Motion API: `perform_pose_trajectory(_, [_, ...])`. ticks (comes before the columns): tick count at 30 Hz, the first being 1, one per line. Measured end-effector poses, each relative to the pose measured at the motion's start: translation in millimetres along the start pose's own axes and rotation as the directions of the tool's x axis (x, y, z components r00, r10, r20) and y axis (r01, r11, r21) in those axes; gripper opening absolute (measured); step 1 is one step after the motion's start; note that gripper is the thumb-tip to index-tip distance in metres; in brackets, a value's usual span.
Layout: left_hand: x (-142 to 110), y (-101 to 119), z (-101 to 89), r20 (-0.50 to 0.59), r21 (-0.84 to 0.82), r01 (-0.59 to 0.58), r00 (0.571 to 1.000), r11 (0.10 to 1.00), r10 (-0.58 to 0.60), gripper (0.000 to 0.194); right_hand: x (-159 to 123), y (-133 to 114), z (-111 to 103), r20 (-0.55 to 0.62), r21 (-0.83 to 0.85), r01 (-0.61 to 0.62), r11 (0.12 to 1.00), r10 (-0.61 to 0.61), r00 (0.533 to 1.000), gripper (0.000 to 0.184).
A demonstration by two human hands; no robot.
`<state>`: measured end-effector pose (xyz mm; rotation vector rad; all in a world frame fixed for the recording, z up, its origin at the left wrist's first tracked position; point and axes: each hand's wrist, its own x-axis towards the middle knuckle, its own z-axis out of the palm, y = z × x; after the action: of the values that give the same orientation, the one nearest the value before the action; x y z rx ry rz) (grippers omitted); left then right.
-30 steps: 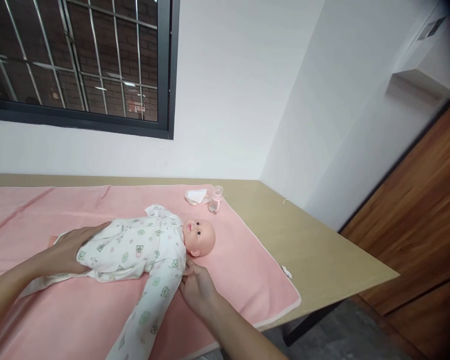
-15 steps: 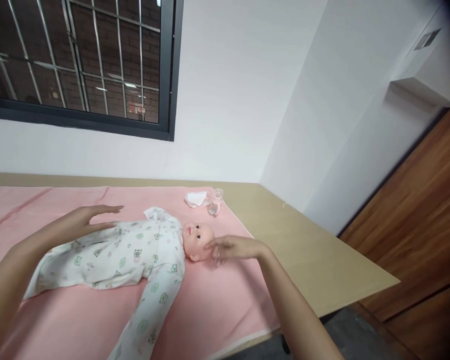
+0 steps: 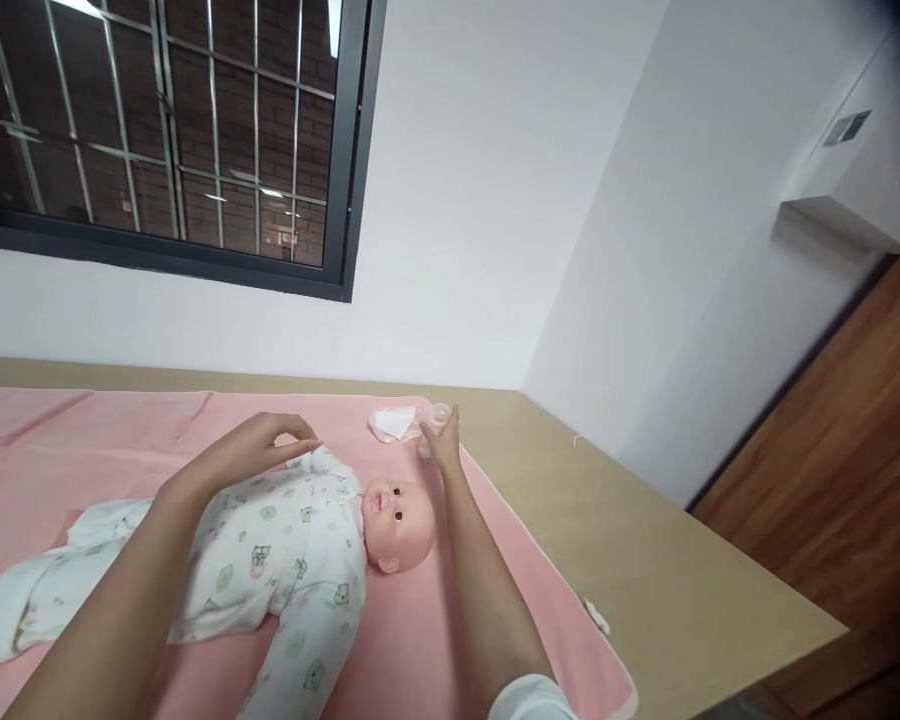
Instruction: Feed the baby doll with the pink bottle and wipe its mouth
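Note:
A baby doll lies on its back in a white outfit printed with little green bears, its head toward the right. Beyond the head, my right hand has its thumb and fingers around a small clear baby bottle, which still stands on the cloth. My left hand hovers over the doll's chest by the far sleeve. Its fingers curve loosely, with a gap between them and the thumb, and I see nothing held. Whether it touches the sleeve is unclear.
A pink cloth covers much of the tan table. Left of the bottle lies a small clear and white packet or bib-like item. A white tag shows at the cloth's right edge. A wall and barred window stand behind.
My right hand has moved from beside the doll's head out to the bottle and closed around it. My left hand has shifted right, toward the doll's far sleeve. The view has shifted slightly.

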<state>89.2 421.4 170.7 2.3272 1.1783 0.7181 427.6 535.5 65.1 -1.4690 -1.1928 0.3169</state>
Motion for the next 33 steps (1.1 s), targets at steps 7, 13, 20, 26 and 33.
perform_pose_trajectory(7, [-2,-10,-1.9,0.005,0.041,0.033,0.999,0.999,-0.033,0.037,-2,6,-6,-0.074,-0.102,-0.003,0.995,-0.005,0.997,0.073])
perform_pose_trajectory(13, [-3,-4,-1.2,-0.020,0.046,0.015,1.000,0.999,-0.014,0.037,-14,0,-9,-0.099,-0.016,0.003,1.000,-0.005,0.995,0.050])
perform_pose_trajectory(20, [5,-2,13.9,-0.163,0.034,-0.042,0.986,0.999,0.047,0.040,-25,-54,-19,0.106,0.365,-0.145,0.920,0.114,0.988,0.054])
perform_pose_trajectory(26, [8,8,31.7,-0.304,0.052,-0.066,0.949,0.996,0.079,0.048,-69,-123,-18,0.304,0.475,-0.071,0.877,-0.088,0.949,0.057])
perform_pose_trajectory(33, [10,19,33.8,-0.270,0.157,-0.089,0.954,0.984,0.129,0.059,-123,-166,-2,0.409,0.461,0.088,0.883,-0.300,0.862,0.046])
